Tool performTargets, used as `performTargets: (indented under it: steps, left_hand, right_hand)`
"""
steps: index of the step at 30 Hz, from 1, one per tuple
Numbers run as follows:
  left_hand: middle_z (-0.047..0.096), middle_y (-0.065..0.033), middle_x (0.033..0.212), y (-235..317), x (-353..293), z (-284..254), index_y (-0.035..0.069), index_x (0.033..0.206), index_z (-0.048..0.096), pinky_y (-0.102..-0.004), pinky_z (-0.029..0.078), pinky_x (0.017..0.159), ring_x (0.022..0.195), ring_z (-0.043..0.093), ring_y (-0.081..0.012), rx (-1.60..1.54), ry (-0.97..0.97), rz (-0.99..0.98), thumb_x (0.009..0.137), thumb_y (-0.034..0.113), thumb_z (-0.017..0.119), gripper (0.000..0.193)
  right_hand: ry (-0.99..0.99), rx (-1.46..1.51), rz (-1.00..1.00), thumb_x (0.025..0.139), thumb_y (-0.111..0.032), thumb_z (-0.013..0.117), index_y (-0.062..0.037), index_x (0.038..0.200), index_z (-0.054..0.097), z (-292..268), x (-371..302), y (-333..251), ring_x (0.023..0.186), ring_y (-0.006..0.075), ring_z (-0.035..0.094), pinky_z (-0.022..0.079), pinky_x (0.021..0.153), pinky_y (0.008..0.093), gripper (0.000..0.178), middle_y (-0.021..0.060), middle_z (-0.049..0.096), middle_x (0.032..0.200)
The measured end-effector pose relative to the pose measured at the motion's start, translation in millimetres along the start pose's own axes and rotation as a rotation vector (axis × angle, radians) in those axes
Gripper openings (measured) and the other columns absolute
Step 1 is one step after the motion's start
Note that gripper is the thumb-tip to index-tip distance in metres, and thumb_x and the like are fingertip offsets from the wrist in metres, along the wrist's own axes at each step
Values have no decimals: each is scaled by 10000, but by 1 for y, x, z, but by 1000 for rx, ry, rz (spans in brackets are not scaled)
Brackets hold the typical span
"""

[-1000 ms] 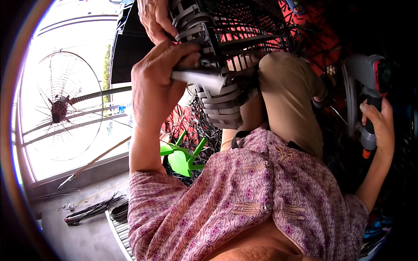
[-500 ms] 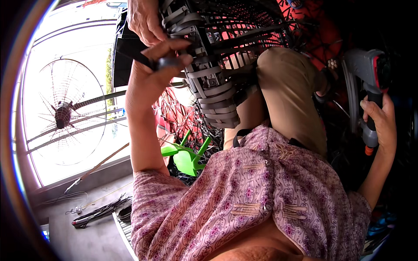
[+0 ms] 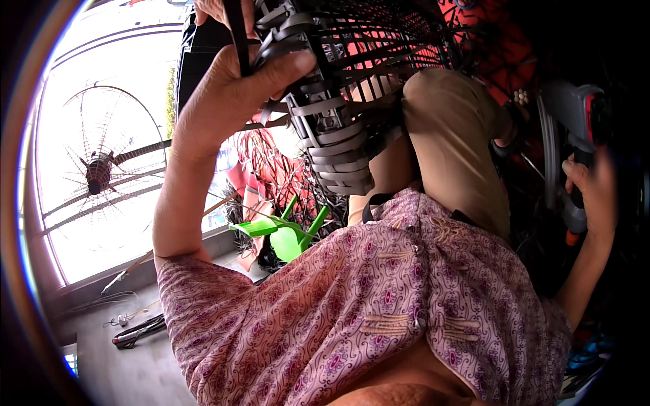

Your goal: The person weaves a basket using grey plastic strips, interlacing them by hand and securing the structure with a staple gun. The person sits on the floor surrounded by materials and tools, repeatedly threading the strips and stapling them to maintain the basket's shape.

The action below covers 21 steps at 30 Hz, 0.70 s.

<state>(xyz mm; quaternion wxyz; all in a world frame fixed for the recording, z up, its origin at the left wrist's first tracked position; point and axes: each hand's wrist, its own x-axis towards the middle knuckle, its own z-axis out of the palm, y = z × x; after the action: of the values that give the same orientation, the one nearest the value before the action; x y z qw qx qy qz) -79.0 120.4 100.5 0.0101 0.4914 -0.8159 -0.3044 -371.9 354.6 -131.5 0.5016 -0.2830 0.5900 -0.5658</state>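
Note:
My left hand (image 3: 247, 88) is closed on a dark flat weaving strip (image 3: 235, 30), which stands up from between its thumb and fingers. Its thumb lies against the edge of a grey and black woven frame (image 3: 335, 145) in front of my knees. Flat strips wrap round that edge, while thinner dark strands cross the far side. Out at the right, my right hand (image 3: 596, 186) grips the handle of a grey air staple gun (image 3: 575, 108) with an orange tip. The hand is slightly blurred. Another person's hand (image 3: 220, 10) touches the upper left of the frame, partly cut off.
A bright green plastic object (image 3: 288, 240) is on the left near my body, by a tangle of loose strips (image 3: 267, 169). A wire fan guard (image 3: 101, 176) stands at the far left. A bundle of dark strips (image 3: 142, 331) lies on the grey floor.
The strip in my left hand has swung from pointing left to standing upright. My left forearm has moved out leftward, and the other person's hand has moved up. The staple gun has barely shifted.

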Motion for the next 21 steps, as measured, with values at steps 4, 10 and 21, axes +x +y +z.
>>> performTargets:
  steps: [4,10,21]
  left_hand:
    - [611,70,721,-10,-5,15,57,859,710,-207,424,662,686,533,-13,-257,67,65,868,181,669,131]
    - [580,79,698,-19,-12,11,104,806,699,-205,383,615,684,519,-13,-156,40,142,818,203,672,104]
    - [637,-110,854,-26,-56,-43,-44,983,622,-322,494,742,780,611,-216,434,287,761,863,5,555,146]
  right_hand:
    - [134,-128,95,779,-79,732,31,990,594,7,-7,-7,616,95,524,429,603,256,274,16,580,702]
    - [174,-113,51,770,-181,766,6,866,635,11,-12,-7,626,105,536,429,614,259,248,11,580,688]
    - [292,-75,154,780,-22,713,45,1036,580,23,-18,-17,606,98,525,431,597,254,296,29,587,709]
